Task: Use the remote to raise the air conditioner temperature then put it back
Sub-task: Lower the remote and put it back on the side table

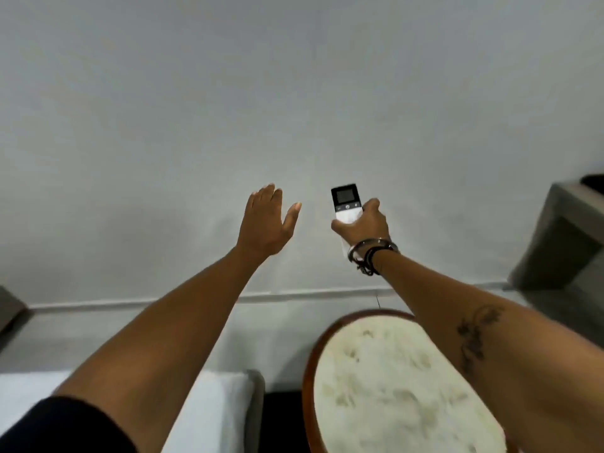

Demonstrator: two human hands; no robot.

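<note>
Evidently the task stands midway: the right hand (pixel 361 225) grips the remote (pixel 346 202) raised toward the wall, the left hand (pixel 266 223) hangs open and empty, no air conditioner shows, and the return remains outstanding.

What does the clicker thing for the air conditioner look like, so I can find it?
Look at the plain white wall, then the two raised arms before it. The remote is in the right hand, the one with bracelets. It's small and white with a dark screen on top; the left hand is empty.
</note>
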